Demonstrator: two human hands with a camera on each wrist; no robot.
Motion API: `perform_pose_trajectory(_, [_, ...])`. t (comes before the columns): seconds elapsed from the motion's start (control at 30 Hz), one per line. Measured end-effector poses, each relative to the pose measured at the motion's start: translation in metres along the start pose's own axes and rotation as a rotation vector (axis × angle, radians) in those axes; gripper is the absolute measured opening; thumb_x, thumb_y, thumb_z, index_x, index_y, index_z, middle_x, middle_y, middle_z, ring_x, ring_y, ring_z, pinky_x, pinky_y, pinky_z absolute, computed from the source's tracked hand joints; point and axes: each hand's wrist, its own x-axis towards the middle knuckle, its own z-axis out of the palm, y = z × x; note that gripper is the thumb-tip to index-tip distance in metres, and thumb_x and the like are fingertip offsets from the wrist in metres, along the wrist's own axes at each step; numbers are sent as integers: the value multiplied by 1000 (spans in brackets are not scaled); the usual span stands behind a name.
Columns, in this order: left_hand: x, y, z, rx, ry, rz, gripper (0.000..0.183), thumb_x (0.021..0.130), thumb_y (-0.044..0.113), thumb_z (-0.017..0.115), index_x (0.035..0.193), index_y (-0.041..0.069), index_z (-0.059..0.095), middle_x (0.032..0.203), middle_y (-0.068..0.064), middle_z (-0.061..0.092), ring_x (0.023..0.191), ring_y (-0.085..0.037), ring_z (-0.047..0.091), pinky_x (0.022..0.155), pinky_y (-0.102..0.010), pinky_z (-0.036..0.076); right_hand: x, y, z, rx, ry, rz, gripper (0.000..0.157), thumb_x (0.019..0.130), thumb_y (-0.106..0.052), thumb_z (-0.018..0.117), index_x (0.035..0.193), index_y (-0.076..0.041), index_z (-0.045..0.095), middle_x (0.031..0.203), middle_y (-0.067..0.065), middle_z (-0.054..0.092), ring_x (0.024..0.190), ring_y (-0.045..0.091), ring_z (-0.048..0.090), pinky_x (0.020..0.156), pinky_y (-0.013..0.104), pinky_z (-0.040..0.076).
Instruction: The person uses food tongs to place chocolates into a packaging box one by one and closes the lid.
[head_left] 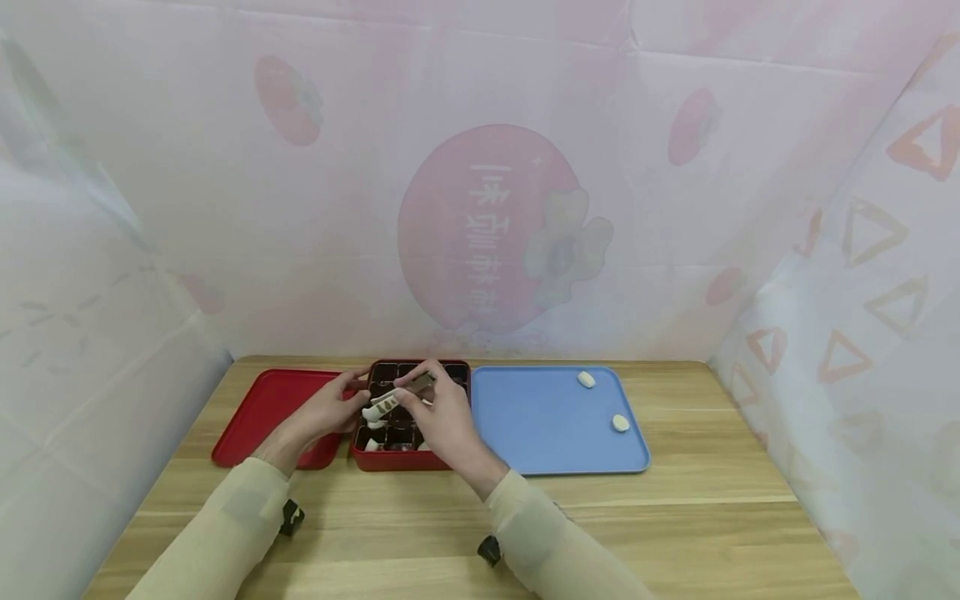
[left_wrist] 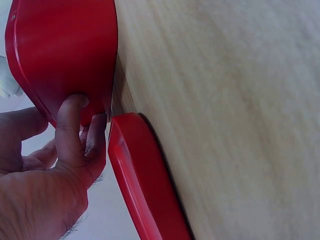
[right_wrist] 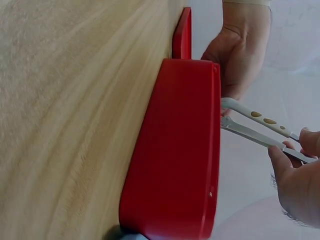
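Observation:
A red box [head_left: 397, 461] with dark divided compartments stands on the table. My right hand [head_left: 447, 423] holds white tongs [head_left: 385, 406] with brown oval marks, pinched between thumb and fingers; in the right wrist view the two arms of the tongs [right_wrist: 257, 120] spread apart over the box's rim. The tongs' white end is above the left compartments, near a small white piece [head_left: 376, 424]. Another white piece [head_left: 372, 446] lies in the front left compartment. At the box's left side, my left hand [left_wrist: 55, 165] grips the wall, its fingertips against the outside and one digit at the rim.
A red lid-like tray [head_left: 262, 417] lies left of the box, partly under my left forearm. On the right, a blue tray [head_left: 547, 425] adjoins the box and carries two small pale oval pieces [head_left: 586, 380]. A printed curtain [head_left: 337, 208] encloses the table's back and sides.

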Motion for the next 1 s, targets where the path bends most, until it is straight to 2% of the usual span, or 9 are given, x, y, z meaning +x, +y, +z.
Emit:
perform_pose_trajectory(0.07, [0, 0, 0, -9, -1, 0, 68, 127, 18, 51, 187, 5, 23, 179, -39, 43, 105, -18, 72, 84, -35, 67, 0, -1, -3, 14, 11, -7, 18, 120, -24, 71, 135, -15, 67, 137, 8, 82, 132, 31, 83, 90, 28, 65])
perform_pose_trajectory(0.13, [0, 0, 1, -20, -2, 0, 68, 127, 17, 52, 187, 5, 22, 180, -39, 42, 101, -17, 71, 82, -34, 66, -1, -4, -8, 32, 16, -5, 18, 120, -23, 71, 136, -14, 67, 137, 9, 81, 129, 34, 83, 99, 39, 70])
perform_pose_trajectory(0.2, [0, -1, 1, -28, -2, 0, 68, 127, 17, 52, 187, 5, 22, 180, -39, 42, 97, -16, 70, 79, -33, 65, -3, -6, -14, 42, 18, 2, 19, 121, -25, 71, 136, -14, 68, 137, 10, 80, 127, 36, 83, 100, 45, 71])
perform_pose_trajectory(0.3, [1, -1, 1, -38, -1, 2, 69, 127, 15, 52, 187, 5, 22, 180, -40, 41, 94, -16, 70, 77, -32, 64, -7, -9, -24, 53, 15, 15, 20, 121, -23, 70, 138, -13, 68, 138, 10, 79, 127, 35, 82, 102, 44, 70])
perform_pose_trajectory(0.4, [1, -1, 1, -41, -1, 2, 68, 126, 15, 52, 187, 5, 22, 180, -40, 41, 94, -15, 69, 77, -31, 64, -10, -11, -34, 22, 30, 13, 20, 121, -22, 70, 137, -11, 69, 136, 10, 78, 126, 30, 81, 108, 37, 68])
perform_pose_trajectory(0.5, [0, -1, 1, -34, 1, -3, 68, 127, 15, 52, 187, 6, 22, 180, -39, 41, 91, -15, 68, 77, -32, 63, -12, -14, -45, -15, 53, 12, 20, 120, -19, 71, 136, -8, 69, 133, 10, 78, 126, 28, 81, 115, 39, 66])
perform_pose_trajectory(0.7, [0, -1, 1, -25, 0, -10, 69, 127, 16, 52, 188, 7, 22, 181, -39, 41, 84, -14, 64, 75, -32, 62, -16, -15, -68, -56, 106, 8, 17, 118, -12, 72, 134, -7, 69, 136, 13, 76, 137, 35, 78, 122, 43, 63])
perform_pose_trajectory(0.87, [-1, -1, 0, -15, 3, -10, 69, 127, 17, 52, 188, 7, 22, 181, -39, 41, 88, -16, 66, 77, -33, 63, -18, -12, -87, -94, 161, 8, 16, 116, -10, 74, 131, -5, 69, 133, 16, 76, 137, 37, 78, 119, 42, 64])
perform_pose_trajectory(1.0, [-1, -1, -2, -2, 7, -14, 68, 127, 17, 52, 188, 7, 22, 181, -39, 41, 99, -16, 71, 82, -34, 65, -19, -6, -104, -136, 196, 17, 18, 116, -11, 74, 132, -4, 69, 132, 15, 77, 138, 38, 78, 120, 44, 64])
